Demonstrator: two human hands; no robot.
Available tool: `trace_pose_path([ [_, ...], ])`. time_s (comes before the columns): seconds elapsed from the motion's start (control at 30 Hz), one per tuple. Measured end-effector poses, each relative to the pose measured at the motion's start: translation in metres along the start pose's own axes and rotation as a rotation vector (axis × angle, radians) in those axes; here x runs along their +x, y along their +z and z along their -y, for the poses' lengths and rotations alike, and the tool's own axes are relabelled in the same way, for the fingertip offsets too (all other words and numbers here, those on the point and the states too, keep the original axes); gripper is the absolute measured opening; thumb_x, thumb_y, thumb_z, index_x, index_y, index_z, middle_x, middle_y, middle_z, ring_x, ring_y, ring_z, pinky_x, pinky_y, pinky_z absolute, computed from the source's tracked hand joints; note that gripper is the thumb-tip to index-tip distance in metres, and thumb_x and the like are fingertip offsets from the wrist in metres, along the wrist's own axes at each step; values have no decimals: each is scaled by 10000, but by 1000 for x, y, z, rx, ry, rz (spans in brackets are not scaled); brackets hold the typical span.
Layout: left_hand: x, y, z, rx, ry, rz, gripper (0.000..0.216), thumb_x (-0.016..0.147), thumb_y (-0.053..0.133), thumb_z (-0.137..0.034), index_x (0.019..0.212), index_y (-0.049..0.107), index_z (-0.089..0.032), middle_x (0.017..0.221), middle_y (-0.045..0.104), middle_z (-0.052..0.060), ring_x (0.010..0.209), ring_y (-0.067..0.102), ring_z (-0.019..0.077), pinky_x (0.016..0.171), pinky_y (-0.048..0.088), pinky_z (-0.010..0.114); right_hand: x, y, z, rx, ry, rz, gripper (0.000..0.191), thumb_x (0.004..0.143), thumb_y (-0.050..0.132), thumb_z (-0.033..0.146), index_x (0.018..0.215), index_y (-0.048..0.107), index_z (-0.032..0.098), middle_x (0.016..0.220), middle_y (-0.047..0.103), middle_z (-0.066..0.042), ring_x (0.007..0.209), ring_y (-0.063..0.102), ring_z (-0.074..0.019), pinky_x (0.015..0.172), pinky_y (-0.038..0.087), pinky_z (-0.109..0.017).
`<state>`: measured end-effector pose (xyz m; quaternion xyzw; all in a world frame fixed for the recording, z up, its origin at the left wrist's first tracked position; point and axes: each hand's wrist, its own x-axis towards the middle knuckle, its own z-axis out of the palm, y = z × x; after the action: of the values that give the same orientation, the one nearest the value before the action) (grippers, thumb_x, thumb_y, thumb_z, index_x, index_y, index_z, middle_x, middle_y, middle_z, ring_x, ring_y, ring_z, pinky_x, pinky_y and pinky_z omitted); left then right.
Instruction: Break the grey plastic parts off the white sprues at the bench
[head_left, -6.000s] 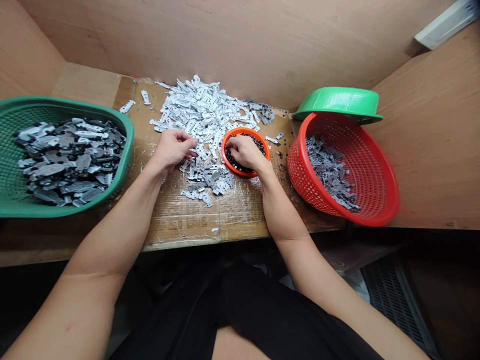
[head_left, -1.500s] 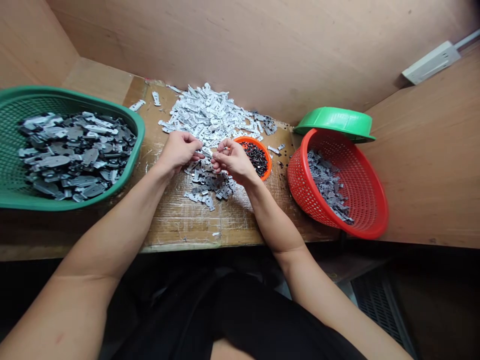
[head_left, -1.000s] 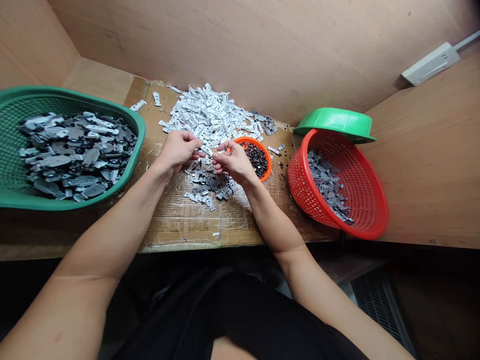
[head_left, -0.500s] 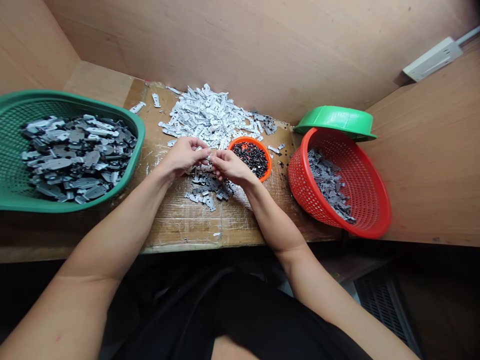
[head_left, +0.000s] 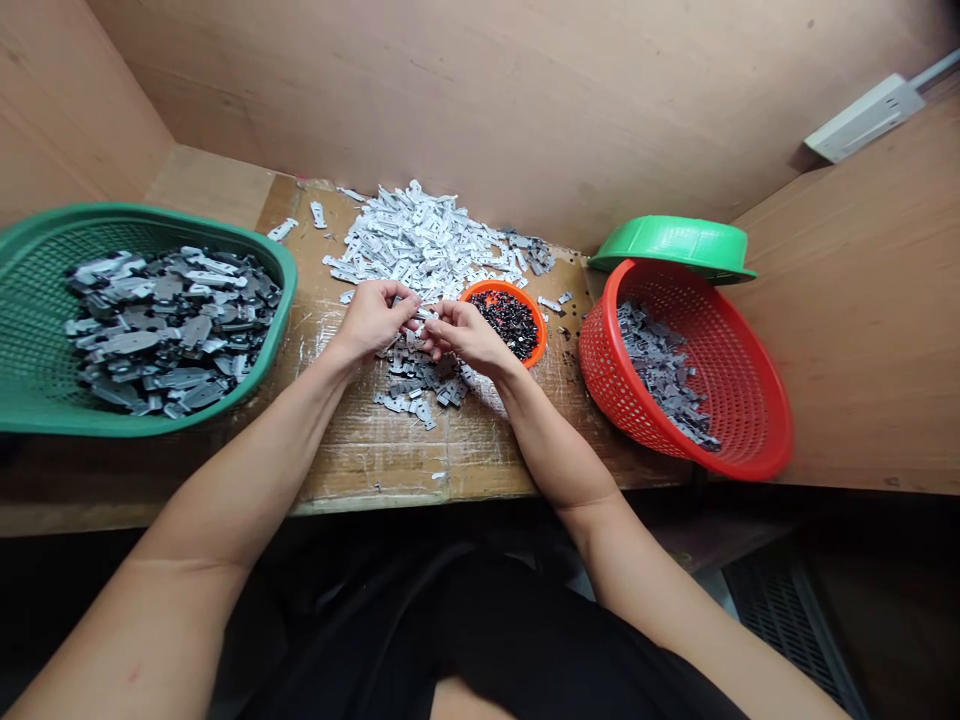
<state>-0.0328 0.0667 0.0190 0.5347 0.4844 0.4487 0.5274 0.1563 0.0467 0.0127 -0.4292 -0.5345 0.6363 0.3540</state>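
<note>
Beside the orange bowl (head_left: 502, 286), left hand (head_left: 373, 318) and right hand (head_left: 466, 336) pinch one metal piece (head_left: 421, 315).

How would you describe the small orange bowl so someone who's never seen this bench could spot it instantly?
On the wooden bench, look between the big red basket and the right hand. The small orange bowl sits there, in front of the pale metal pile. It is the smallest container, the only one holding tiny dark bits.

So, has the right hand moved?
Yes: the right hand came out of the small orange bowl, leftward, to meet the left hand on a metal piece.
</note>
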Motion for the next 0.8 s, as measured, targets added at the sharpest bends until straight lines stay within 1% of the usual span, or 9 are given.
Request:
trace_pose_path([
  [0.1, 0, 2, 2, -44, 17, -36, 120, 889, 804, -135, 809, 723, -172, 661, 695, 2, 599, 708, 164, 573, 527, 231, 5, 2, -7, 79, -35, -25, 628, 782, 1027, 687, 869, 613, 222, 854, 776, -18, 714, 732, -128, 538, 576, -213],
  [0.17, 1, -1, 4, -59, 31, -26, 117, 890, 822, -155, 823, 727, -172, 679, 710, 7, 619, 721, 166, 593, 541, 233, 7, 3, -9, 93, -52, -51, 653, 772, 1021, 719, 845, 601, 225, 834, 774, -11, 688, 728, -119, 520, 567, -205],
  [0.23, 2, -6, 5, -43, 38, 45, 114, 874, 867, -197, 861, 759, -163, 711, 741, 19, 630, 720, 163, 605, 545, 235, 8, 2, -8, 77, -50, -73, 647, 786, 1019, 712, 832, 595, 226, 793, 762, 5, 632, 698, -104, 512, 566, -202],
  [0.33, 3, -12, 8, 6, 41, 215, 203, 844, 932, -305, 907, 815, -152, 752, 775, 35, 625, 689, 150, 600, 532, 237, 7, 1, -6, 43, -33, -90, 607, 825, 1016, 667, 836, 607, 219, 730, 726, 32, 562, 641, -85, 495, 550, -196],
  [0.4, 3, -12, 10, -2, 51, 251, 256, 837, 944, -371, 893, 819, -155, 766, 777, 38, 636, 686, 147, 612, 540, 240, 7, 1, -5, 48, -39, -118, 601, 839, 1000, 677, 850, 614, 217, 704, 705, 44, 538, 614, -80, 478, 529, -193],
  [0.57, 1, 0, 16, -137, 35, 134, 301, 803, 961, -373, 893, 755, -173, 811, 780, 28, 684, 768, 170, 676, 615, 263, 12, 4, -9, 122, -107, -192, 699, 697, 1044, 726, 916, 599, 234, 693, 696, 62, 562, 643, -108, 515, 566, -221],
  [0.63, 1, 4, 17, -154, 23, 121, 322, 796, 977, -367, 885, 732, -179, 807, 788, 29, 689, 785, 179, 683, 632, 270, 13, 6, -12, 110, -115, -199, 707, 684, 1041, 729, 927, 588, 245, 695, 694, 62, 583, 652, -122, 539, 575, -236],
  [0.7, 0, 5, 18, -171, 19, 123, 343, 789, 993, -372, 874, 722, -180, 795, 797, 32, 683, 787, 179, 687, 644, 273, 13, 6, -15, 57, -136, -224, 676, 733, 985, 763, 925, 587, 252, 716, 693, 48, 595, 645, -135, 543, 557, -252],
  [0.8, 0, 4, 18, -193, 29, 135, 372, 753, 1023, -388, 851, 735, -173, 775, 798, 31, 672, 770, 163, 682, 638, 259, 12, 5, -19, -177, -220, -312, 536, 921, 799, 749, 864, 585, 260, 715, 660, 24, 621, 607, -150, 573, 490, -265],
])
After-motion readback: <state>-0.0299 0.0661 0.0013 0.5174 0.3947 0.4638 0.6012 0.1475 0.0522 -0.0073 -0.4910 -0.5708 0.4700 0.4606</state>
